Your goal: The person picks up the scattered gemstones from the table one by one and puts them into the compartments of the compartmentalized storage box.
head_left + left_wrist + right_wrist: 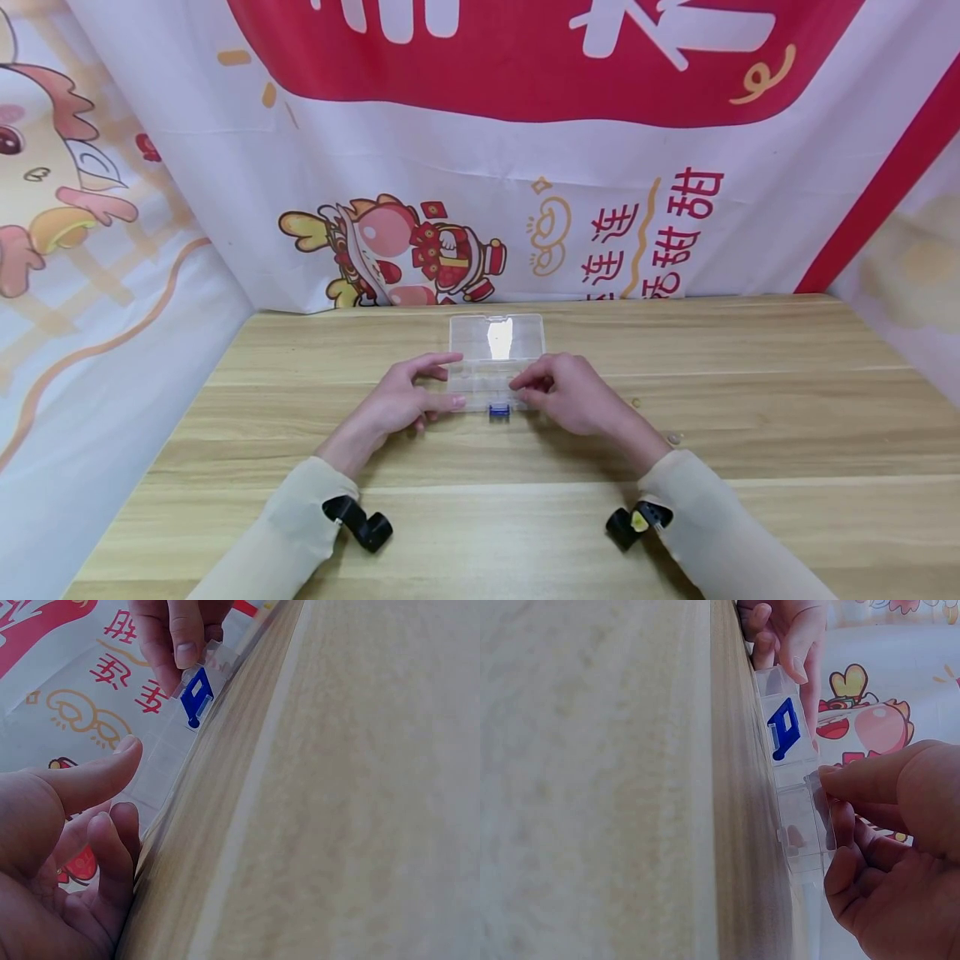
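A clear plastic compartment box (480,385) with a blue latch (498,411) lies on the table, its clear lid (468,335) raised at the back. At its left end is my left hand (405,398); thumb and forefinger reach out nearly straight, and the thumb tip touches the front left corner. Over the right compartments, my right hand (566,392) pinches a small clear plastic divider (821,802) between thumb and fingers. The divider stands tilted at the box, and its lower part is hard to make out through the clear walls.
Right of the box, on the wooden table (495,533), lie a small yellowish piece (636,402) and a small greyish round piece (675,437). A printed cloth (480,183) hangs behind the table's back edge, with another stretch of cloth at the left.
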Motion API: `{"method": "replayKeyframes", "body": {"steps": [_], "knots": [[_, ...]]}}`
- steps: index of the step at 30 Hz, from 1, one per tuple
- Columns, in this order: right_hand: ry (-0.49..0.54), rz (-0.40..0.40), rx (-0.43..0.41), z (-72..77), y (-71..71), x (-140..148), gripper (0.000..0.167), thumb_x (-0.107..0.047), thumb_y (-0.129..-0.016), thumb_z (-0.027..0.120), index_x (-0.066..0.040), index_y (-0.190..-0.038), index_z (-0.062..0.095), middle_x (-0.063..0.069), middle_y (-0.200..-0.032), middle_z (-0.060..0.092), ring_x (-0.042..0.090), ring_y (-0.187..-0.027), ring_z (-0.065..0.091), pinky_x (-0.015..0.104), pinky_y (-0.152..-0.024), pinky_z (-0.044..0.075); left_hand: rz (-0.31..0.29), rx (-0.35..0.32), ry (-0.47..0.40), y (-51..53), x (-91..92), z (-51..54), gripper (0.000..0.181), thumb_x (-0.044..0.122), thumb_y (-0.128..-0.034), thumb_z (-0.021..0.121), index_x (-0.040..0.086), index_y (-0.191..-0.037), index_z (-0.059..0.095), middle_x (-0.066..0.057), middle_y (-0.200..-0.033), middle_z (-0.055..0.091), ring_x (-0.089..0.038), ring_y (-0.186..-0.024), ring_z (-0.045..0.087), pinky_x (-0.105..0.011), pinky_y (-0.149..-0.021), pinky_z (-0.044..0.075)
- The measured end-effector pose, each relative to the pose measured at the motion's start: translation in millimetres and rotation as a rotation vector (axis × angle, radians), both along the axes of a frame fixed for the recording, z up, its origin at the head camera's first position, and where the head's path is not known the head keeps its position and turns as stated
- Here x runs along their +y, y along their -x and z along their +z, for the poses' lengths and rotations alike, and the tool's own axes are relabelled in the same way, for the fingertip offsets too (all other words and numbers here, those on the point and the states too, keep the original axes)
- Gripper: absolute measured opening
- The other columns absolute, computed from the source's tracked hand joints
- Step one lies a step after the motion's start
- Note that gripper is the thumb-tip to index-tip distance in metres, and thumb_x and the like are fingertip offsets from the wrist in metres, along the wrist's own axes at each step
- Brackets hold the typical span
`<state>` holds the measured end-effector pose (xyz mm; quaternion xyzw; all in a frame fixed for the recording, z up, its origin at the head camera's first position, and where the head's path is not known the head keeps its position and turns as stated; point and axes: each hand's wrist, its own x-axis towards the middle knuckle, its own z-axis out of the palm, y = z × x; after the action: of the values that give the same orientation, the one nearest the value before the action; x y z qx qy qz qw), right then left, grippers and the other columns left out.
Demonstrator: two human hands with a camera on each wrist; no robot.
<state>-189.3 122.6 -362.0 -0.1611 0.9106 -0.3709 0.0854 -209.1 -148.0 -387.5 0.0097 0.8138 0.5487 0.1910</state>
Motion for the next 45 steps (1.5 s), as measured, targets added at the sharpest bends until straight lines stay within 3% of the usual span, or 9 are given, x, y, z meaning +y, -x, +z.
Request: {"method": "replayKeyframes", "body": {"steps": [15, 24, 35, 45], "knots": [[0.014, 0.005, 0.023, -0.8, -0.2, 0.6, 0.016, -0.011, -0.1, 0.074, -0.013, -0.113, 0.082, 0.0, -0.101, 0.073, 0.016, -0.088, 0.06, 0.029, -0.076, 0.054, 0.005, -0.001, -0.003, 0.5, 0.0, -1.1, 0.068, 0.024, -0.0861, 0.09, 0.042, -0.145, 0.062, -0.008, -0.145, 0.055, -0.015, -0.064, 0.056, -0.024, -0.05, 0.046], [0.08, 0.009, 0.016, 4.0, -1.3, 6.4, 0.018, -0.011, -0.099, 0.074, -0.014, -0.115, 0.081, 0.0, -0.098, 0.073, 0.017, -0.09, 0.063, 0.031, -0.079, 0.056, 0.006, -0.004, 0.001, 0.8, 0.1, -0.6, 0.066, 0.025, -0.0872, 0.089, 0.042, -0.145, 0.062, -0.008, -0.145, 0.055, -0.016, -0.064, 0.057, -0.024, -0.05, 0.046], [0.058, 0.011, -0.017, 12.3, -0.2, 30.4, 0.021, -0.014, -0.099, 0.075, -0.015, -0.12, 0.079, 0.001, -0.099, 0.071, 0.02, -0.092, 0.061, 0.031, -0.077, 0.055, 0.007, -0.001, 0.001, -0.3, -0.1, 0.1, 0.066, 0.023, -0.088, 0.088, 0.042, -0.146, 0.062, -0.008, -0.143, 0.055, -0.017, -0.067, 0.057, -0.025, -0.05, 0.045], [0.018, 0.069, -0.002, 13.6, 4.9, 58.3, 0.022, -0.014, -0.097, 0.076, -0.013, -0.119, 0.079, 0.001, -0.097, 0.071, 0.02, -0.091, 0.061, 0.029, -0.079, 0.054, 0.005, 0.008, -0.011, 0.7, -0.7, -1.7, 0.068, 0.023, -0.0859, 0.09, 0.042, -0.145, 0.062, -0.008, -0.145, 0.055, -0.016, -0.066, 0.058, -0.024, -0.05, 0.046]]}}
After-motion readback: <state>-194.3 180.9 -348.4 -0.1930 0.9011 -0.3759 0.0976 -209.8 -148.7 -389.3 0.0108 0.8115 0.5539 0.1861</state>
